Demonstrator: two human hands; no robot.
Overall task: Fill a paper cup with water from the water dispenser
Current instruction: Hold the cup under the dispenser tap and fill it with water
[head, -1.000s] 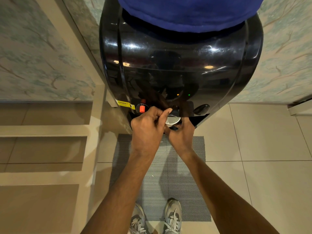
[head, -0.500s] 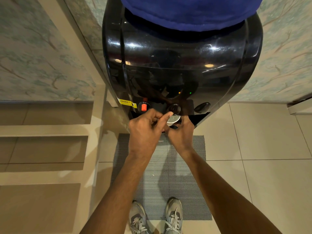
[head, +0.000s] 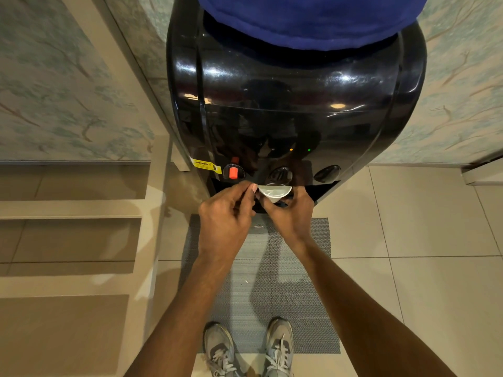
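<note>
A white paper cup [head: 274, 192] sits under the middle tap [head: 280, 174] of the glossy black water dispenser [head: 294, 104]. My right hand [head: 290, 213] wraps the cup from below and the right. My left hand [head: 227, 213] is curled beside it, its thumb tip touching the cup's left rim. The cup's lower part is hidden behind my fingers. A red-buttoned tap [head: 233, 171] is to the left, a third tap [head: 326, 173] to the right. A blue bottle cover [head: 307, 20] tops the dispenser.
A grey woven mat [head: 261, 284] lies on the beige tiled floor [head: 422, 254], with my two grey sneakers [head: 250, 346] at its near edge. Beige steps [head: 70, 208] rise on the left. Patterned wallpaper covers the wall [head: 54, 91] behind.
The cup has come out slightly toward me from under the tap, showing more of its white inside. My left hand has shifted a little left, with its thumb still at the rim.
</note>
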